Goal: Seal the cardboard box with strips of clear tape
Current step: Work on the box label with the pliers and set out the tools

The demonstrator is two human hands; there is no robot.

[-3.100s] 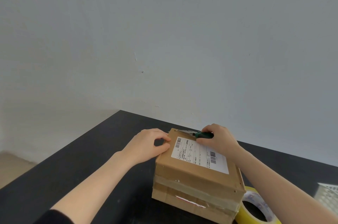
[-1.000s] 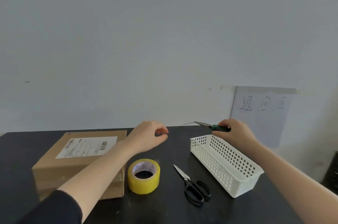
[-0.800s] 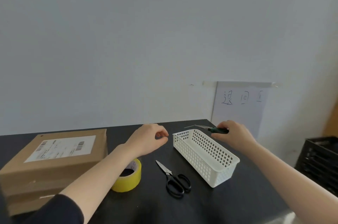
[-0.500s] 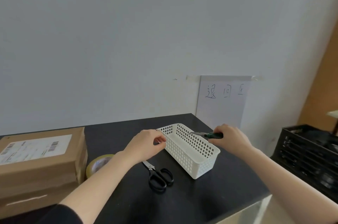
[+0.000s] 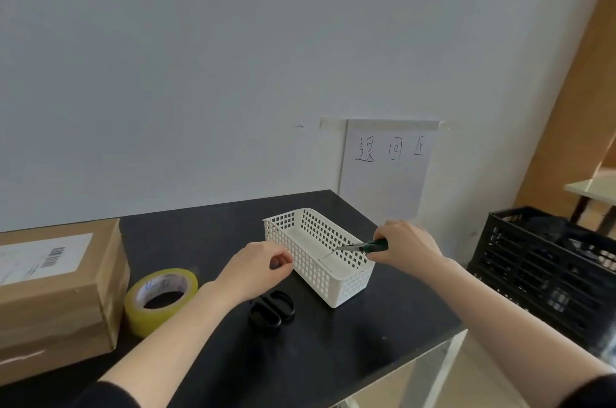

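The cardboard box (image 5: pixel 56 287) with a white shipping label stands at the left edge of the black table (image 5: pixel 333 351). A roll of yellowish clear tape (image 5: pixel 161 299) lies flat right beside it. My right hand (image 5: pixel 405 247) grips a green-handled knife (image 5: pixel 360 247) whose thin blade points left and down into the white basket (image 5: pixel 320 257). My left hand (image 5: pixel 258 269) hovers with curled fingers at the basket's near-left wall, holding nothing. Black scissors (image 5: pixel 271 311) lie under my left wrist, their blades hidden.
A black plastic crate (image 5: pixel 546 271) stands off the table's right side. A handwritten paper sheet (image 5: pixel 386 167) hangs on the wall behind the basket. The table's right edge and front corner are close to the basket.
The view has swung right, away from the box. My right hand carried the knife from the box to the basket and lowered its blade inside. My left hand followed to the basket's side.
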